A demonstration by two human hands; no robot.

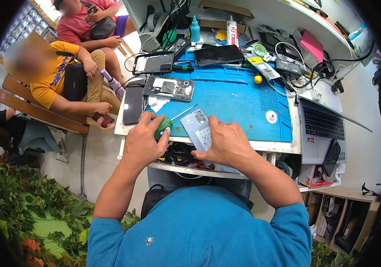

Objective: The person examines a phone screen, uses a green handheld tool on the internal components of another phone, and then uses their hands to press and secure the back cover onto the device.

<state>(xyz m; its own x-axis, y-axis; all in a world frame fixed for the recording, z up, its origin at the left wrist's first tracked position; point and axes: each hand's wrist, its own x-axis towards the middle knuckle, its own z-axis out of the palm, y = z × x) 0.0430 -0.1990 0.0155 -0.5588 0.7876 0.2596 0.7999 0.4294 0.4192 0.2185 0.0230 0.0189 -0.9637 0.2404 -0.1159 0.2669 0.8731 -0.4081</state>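
Between the thumb and fingers of my right hand (228, 141) is a silver phone (192, 122), tilted at the mat's front edge. Its back faces up, with camera lenses at the top and a pale, blue-spotted patch lower down; whether it is a whole phone or only a back cover, I cannot tell. My left hand (143, 140) is closed around the green handle (164, 126) of a screwdriver, whose thin shaft (185, 112) points toward the phone's top. Beyond the left hand, an opened phone (169, 88) with bare inner parts lies on the blue mat (230, 102).
Left of the mat lies a dark phone (133, 104); behind are a phone frame (154, 63), a black phone (218, 55), a blue bottle (195, 30) and a glue tube (231, 32). A laptop (323, 129) stands right. An open drawer (181, 155) sits below. Several people sit left.
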